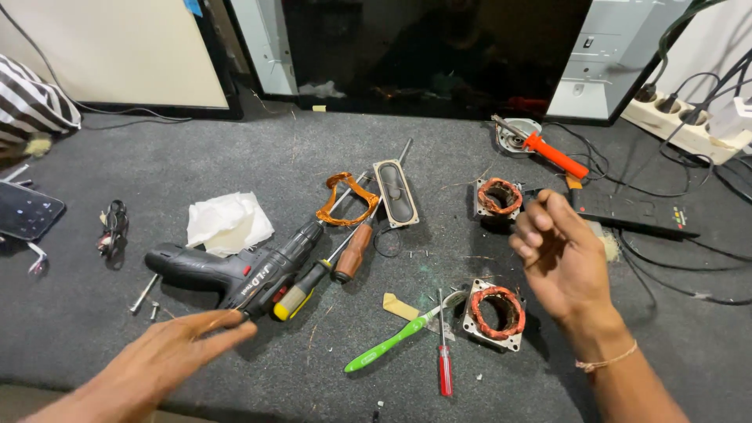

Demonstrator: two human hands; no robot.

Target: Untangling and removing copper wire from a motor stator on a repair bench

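Observation:
My left hand [176, 348] lies flat and open on the dark grey mat, fingertips just short of the black cordless drill [235, 274]. My right hand [556, 254] hovers with loosely curled fingers and holds nothing. It is between two square motor stators with copper windings, one below it [493, 313] and one behind it [498, 197]. A green-handled tool [392, 342] and a small red screwdriver [444, 360] lie in front of the lower stator.
A brown-handled screwdriver [354, 251], a yellow-and-black one [301, 291], a loose copper coil [345, 200], an oblong speaker [395, 193] and a white tissue [229, 222] lie mid-mat. An orange-handled tool [552, 153], a remote [627, 211], a power strip [685, 125] and cables sit right. A phone [27, 210] lies left.

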